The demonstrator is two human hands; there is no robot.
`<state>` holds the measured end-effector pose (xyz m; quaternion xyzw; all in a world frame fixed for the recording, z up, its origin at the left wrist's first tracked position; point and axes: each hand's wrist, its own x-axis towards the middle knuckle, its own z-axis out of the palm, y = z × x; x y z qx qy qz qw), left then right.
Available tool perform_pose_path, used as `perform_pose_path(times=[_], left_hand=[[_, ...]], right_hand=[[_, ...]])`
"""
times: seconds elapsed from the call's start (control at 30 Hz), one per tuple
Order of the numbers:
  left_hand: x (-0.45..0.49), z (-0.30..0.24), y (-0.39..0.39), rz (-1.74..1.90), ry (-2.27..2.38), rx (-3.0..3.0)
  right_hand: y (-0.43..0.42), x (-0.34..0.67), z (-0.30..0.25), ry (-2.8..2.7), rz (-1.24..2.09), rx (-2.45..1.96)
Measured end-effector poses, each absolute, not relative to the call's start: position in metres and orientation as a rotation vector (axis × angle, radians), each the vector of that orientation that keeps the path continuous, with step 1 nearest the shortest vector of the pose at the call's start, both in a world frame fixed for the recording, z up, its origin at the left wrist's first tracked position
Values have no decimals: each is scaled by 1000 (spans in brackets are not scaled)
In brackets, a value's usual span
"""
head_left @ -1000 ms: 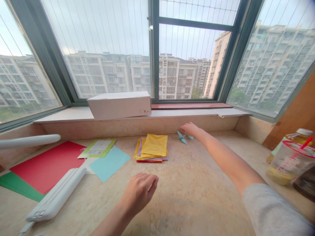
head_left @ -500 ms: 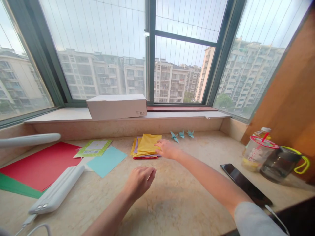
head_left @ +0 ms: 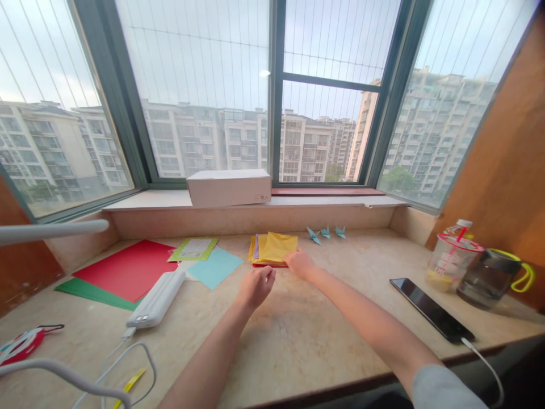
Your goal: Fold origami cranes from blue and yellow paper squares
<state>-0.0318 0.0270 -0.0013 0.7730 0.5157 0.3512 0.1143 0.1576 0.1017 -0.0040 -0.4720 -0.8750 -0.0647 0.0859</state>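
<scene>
A stack of folded papers [head_left: 263,258], mostly yellow with purple and red edges, lies at the middle of the counter. My right hand [head_left: 299,263] is at the stack's right edge, its fingers closed on the near corner of the top yellow paper [head_left: 280,245]. Just in front of the stack, my left hand [head_left: 256,286] hovers with curled fingers and nothing visible in them. Three light blue paper cranes [head_left: 326,232] stand behind and to the right. Left of the stack lies a light blue sheet [head_left: 218,268].
Red paper [head_left: 128,270], green paper [head_left: 100,293], a green-edged packet [head_left: 193,249] and a white power bank [head_left: 157,299] with a cable lie left. At right are a phone [head_left: 430,309], a plastic cup [head_left: 447,261] and a dark mug [head_left: 485,281]. A white box [head_left: 230,189] sits on the sill.
My right hand has drawn back from the top of the stack to its near right corner. My left hand has come closer to the stack. The view has turned left and down.
</scene>
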Motion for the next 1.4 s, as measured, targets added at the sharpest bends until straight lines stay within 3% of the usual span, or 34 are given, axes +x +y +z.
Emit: perform_pose_path(times=[0.27, 0.4, 0.53, 0.7, 0.83, 1.03, 1.17, 1.4], left_hand=[[-35, -2, 37, 1191, 1377, 1688], [-36, 2, 32, 1063, 969, 1180], [-29, -1, 27, 1089, 921, 1176], [-18, -8, 29, 1258, 1002, 1225], [-11, -8, 28, 1288, 998, 1238], [3, -4, 15, 1122, 898, 1205], [6, -2, 11, 1133, 855, 1194], [5, -2, 17, 1181, 898, 1213]], right_hand=[[71, 185, 4, -2378, -270, -1208], [37, 196, -8, -2467, -234, -861], [15, 196, -18, -2524, -118, -557], [11, 202, -14, -2433, 150, -654], [23, 213, -17, -1945, 283, -953], [28, 209, -27, -1344, 1114, -1054], [25, 209, -16, -1251, 1409, -874], [37, 214, -14, -1190, 1225, -936]])
